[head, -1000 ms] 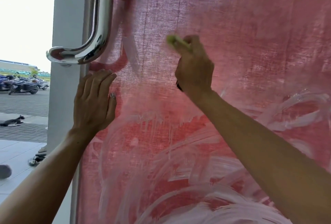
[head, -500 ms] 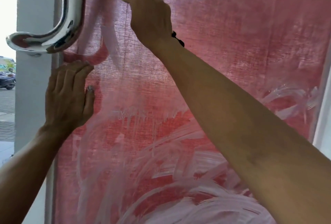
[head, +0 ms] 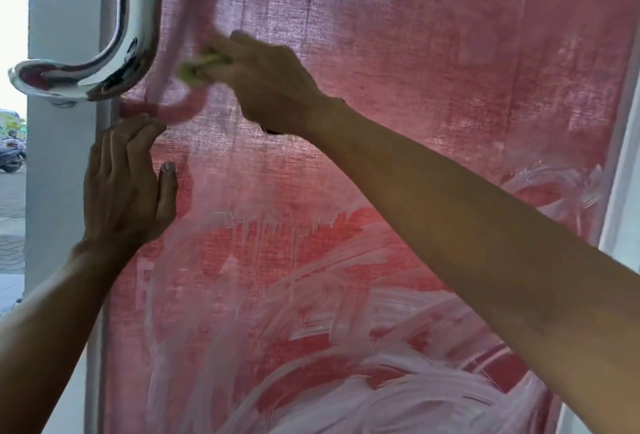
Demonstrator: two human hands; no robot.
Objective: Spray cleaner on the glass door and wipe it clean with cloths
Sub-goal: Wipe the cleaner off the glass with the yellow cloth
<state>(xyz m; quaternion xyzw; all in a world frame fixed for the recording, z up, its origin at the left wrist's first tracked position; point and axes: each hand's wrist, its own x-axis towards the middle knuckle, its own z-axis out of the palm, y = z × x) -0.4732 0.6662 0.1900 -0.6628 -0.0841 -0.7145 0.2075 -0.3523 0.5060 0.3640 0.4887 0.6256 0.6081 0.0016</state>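
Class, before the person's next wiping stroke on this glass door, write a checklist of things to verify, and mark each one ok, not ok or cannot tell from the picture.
1. Cloth in hand: the right hand grips the yellow-green cloth against the glass door. Ok.
2. Door steadied: the left hand presses flat near the door's edge, below the metal handle. Ok.
3. Upper glass wiped: no streaks show there. Ok.
4. Lower glass wiped: white cleaner streaks cover it. Not ok.
5. Cloth clean enough to go on: blurred, mostly hidden. Cannot tell.
6. Handle clear of the cloth's path: it is close to the cloth's left. Cannot tell.
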